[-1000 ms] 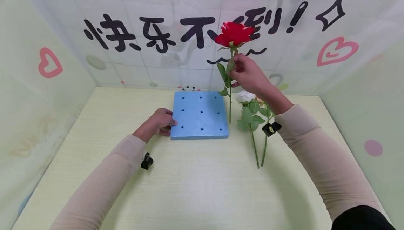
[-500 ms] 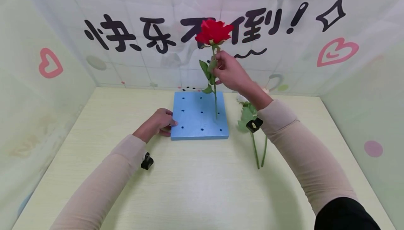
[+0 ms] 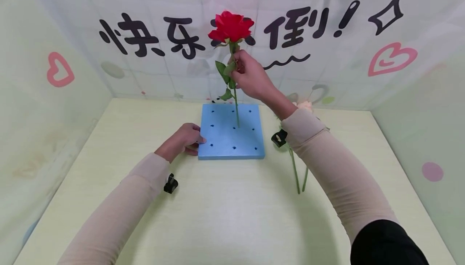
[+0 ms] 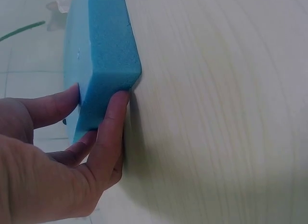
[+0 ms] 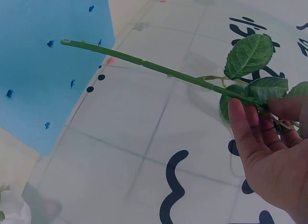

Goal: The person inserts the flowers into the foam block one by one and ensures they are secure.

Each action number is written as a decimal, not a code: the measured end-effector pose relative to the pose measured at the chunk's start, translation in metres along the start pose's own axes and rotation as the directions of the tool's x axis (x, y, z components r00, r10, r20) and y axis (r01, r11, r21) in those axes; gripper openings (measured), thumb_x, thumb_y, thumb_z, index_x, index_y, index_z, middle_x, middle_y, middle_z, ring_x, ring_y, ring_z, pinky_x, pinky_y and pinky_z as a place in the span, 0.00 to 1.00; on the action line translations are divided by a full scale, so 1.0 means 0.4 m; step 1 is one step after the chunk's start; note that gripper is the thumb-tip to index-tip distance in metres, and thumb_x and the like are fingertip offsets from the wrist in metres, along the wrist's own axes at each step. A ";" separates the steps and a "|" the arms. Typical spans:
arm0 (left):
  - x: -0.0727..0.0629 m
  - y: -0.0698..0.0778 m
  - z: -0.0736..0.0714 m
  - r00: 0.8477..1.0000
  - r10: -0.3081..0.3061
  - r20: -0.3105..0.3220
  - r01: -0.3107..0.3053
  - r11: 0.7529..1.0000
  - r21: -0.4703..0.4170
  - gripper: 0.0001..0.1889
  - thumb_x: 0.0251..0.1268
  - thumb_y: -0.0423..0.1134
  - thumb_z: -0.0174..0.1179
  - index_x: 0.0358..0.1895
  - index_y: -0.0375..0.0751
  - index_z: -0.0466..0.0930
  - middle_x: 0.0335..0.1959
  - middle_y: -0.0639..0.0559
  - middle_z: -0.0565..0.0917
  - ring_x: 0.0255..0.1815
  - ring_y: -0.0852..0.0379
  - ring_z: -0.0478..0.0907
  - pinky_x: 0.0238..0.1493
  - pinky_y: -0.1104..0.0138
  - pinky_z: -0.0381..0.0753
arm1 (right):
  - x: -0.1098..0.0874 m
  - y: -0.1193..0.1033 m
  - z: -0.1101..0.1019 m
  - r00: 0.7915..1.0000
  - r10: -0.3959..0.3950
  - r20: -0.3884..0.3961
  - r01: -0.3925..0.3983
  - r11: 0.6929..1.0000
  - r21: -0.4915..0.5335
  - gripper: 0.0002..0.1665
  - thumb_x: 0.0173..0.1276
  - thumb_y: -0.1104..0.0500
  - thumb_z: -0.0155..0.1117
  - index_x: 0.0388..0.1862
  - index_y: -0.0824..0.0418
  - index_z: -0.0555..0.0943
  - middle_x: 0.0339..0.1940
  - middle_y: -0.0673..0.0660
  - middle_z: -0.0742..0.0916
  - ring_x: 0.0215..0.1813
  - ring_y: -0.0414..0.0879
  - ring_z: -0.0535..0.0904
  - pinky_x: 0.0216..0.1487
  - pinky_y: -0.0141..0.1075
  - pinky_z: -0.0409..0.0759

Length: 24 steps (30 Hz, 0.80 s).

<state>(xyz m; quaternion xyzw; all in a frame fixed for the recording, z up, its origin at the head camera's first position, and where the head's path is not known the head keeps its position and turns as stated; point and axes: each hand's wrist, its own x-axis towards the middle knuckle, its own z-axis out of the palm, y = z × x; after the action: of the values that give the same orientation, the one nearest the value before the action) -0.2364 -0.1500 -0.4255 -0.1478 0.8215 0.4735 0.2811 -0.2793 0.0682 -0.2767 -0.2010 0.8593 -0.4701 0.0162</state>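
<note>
A red rose (image 3: 232, 27) stands upright in my right hand (image 3: 250, 74), which pinches its green stem among the leaves just below the bloom. Its bare stem end (image 5: 67, 42) hangs above the blue foam block (image 3: 222, 135), apart from it in the right wrist view. Rows of small holes dot the block's top. At the block's left edge, my left hand (image 3: 184, 139) grips it, thumb (image 4: 62, 106) on the top face and fingers along the side. The bloom is out of sight in the right wrist view.
Two more flowers lie on the table right of the block, partly covered by my right sleeve (image 3: 327, 164): a pale pink bloom (image 3: 304, 106) and bare green stems (image 3: 295, 172) show. A white petalled flower (image 5: 14, 207) appears at the right wrist view's corner. Printed cloth walls enclose the table (image 3: 218, 216).
My right hand has carried the red rose leftward, from beside the block to above its middle. The left hand keeps its grip and the block stays put.
</note>
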 end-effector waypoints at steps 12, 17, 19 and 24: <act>-0.003 0.012 0.002 1.000 -0.023 0.003 0.023 1.000 0.007 0.30 0.68 0.32 0.57 0.72 0.35 0.58 0.54 0.36 0.74 0.47 0.44 0.77 0.38 0.58 0.87 | 0.024 -0.006 0.022 0.998 -0.053 -0.042 0.052 0.999 -0.010 0.13 0.73 0.65 0.53 0.55 0.61 0.69 0.39 0.56 0.79 0.40 0.47 0.76 0.38 0.31 0.82; -0.008 0.013 0.000 1.000 -0.031 0.001 0.031 1.000 0.000 0.30 0.68 0.32 0.57 0.71 0.34 0.58 0.55 0.36 0.74 0.48 0.44 0.77 0.41 0.57 0.87 | 0.040 -0.008 0.033 0.997 -0.063 -0.045 0.063 0.998 -0.021 0.15 0.73 0.64 0.54 0.56 0.60 0.69 0.41 0.56 0.79 0.41 0.47 0.76 0.39 0.30 0.82; -0.008 0.013 0.001 1.000 -0.028 -0.001 0.028 1.000 0.000 0.30 0.68 0.32 0.57 0.72 0.34 0.58 0.55 0.36 0.74 0.48 0.44 0.77 0.41 0.57 0.87 | 0.046 -0.007 0.035 0.997 -0.056 -0.047 0.055 0.998 -0.021 0.16 0.73 0.63 0.55 0.57 0.60 0.69 0.43 0.56 0.80 0.42 0.46 0.76 0.40 0.30 0.82; -0.004 0.013 0.006 1.000 -0.018 -0.002 0.018 1.000 0.009 0.31 0.68 0.32 0.56 0.72 0.35 0.58 0.56 0.36 0.75 0.48 0.44 0.78 0.41 0.57 0.87 | 0.059 -0.004 0.038 0.998 -0.035 -0.060 0.035 0.999 0.001 0.16 0.72 0.63 0.56 0.57 0.60 0.69 0.46 0.56 0.80 0.43 0.46 0.77 0.40 0.30 0.83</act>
<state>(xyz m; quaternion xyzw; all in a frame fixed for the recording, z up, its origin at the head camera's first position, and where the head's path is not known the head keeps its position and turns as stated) -0.2369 -0.1452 -0.4218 -0.1546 0.8227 0.4669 0.2852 -0.2972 0.0470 -0.2801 -0.2018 0.8553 -0.4769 -0.0174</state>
